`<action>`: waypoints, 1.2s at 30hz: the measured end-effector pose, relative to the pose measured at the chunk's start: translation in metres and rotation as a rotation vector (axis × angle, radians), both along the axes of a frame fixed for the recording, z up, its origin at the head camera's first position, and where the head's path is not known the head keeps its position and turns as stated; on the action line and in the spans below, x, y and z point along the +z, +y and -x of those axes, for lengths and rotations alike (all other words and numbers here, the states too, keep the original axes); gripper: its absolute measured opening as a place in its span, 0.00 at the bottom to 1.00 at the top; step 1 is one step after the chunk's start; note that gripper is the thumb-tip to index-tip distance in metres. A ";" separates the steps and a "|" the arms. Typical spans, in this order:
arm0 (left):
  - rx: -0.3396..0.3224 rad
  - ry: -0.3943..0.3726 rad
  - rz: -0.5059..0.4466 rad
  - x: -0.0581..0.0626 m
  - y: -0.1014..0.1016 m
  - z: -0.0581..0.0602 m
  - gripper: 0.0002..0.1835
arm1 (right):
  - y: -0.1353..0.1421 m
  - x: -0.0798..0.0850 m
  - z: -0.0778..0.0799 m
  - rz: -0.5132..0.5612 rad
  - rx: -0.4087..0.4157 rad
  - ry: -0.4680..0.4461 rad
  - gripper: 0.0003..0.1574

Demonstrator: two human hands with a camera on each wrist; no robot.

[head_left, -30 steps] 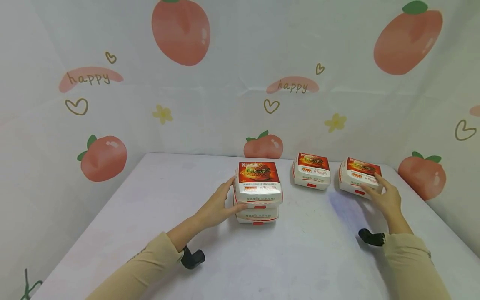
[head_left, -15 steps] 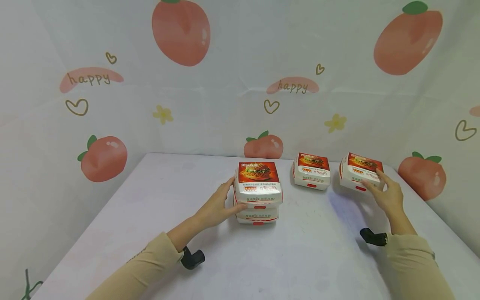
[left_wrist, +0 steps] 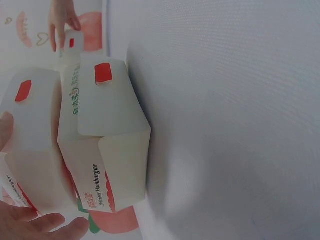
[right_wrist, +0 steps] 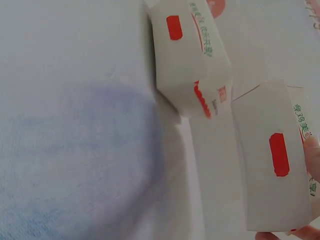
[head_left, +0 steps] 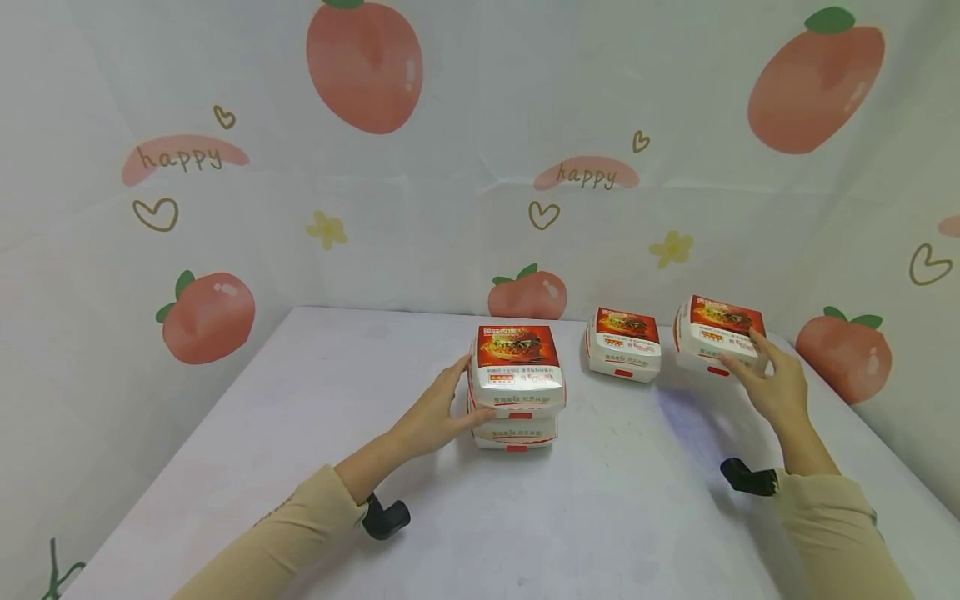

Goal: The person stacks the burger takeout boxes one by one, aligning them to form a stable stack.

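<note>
Two hamburger boxes stand stacked mid-table in the head view, the upper hamburger box (head_left: pixel 517 358) over the lower hamburger box (head_left: pixel 516 434). My left hand (head_left: pixel 431 417) holds the upper one from its left side, thumb on the front and fingers along the side; in the left wrist view, fingertips show on that upper box (left_wrist: pixel 35 120). At the back right my right hand (head_left: pixel 780 396) grips another hamburger box (head_left: pixel 716 333) by its right side, raised off the table. The right wrist view shows this box (right_wrist: pixel 265 165) with fingertips at its edge.
A further hamburger box (head_left: pixel 622 343) sits at the back of the white table (head_left: pixel 585 517), between the stack and the raised box. Behind stands a white backdrop (head_left: pixel 435 250) printed with peaches. Black wrist pieces (head_left: pixel 386 518) stick out beside both cuffs.
The right hand has lifted its hamburger box from the table, raising it and shifting it slightly left over the last half second. The left hand and the stack have stayed put.
</note>
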State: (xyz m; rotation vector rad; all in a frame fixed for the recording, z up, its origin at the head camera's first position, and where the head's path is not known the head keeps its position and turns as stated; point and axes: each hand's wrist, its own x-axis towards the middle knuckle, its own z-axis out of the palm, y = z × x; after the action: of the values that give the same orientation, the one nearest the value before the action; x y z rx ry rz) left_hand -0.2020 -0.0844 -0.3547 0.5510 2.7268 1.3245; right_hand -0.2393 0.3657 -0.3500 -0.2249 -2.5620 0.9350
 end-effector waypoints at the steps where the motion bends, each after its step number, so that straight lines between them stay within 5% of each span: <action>1: 0.001 -0.002 0.000 0.000 0.000 0.000 0.50 | -0.001 0.001 -0.001 -0.005 0.007 0.009 0.45; 36: 0.001 -0.002 0.011 0.003 0.000 -0.001 0.49 | -0.051 0.037 -0.017 -0.022 0.157 0.139 0.42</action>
State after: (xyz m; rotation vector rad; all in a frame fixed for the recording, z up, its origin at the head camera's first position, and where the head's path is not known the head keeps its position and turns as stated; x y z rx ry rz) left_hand -0.2012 -0.0845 -0.3517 0.5465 2.7317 1.3084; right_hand -0.2228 0.3144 -0.3134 0.0465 -2.4875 0.9430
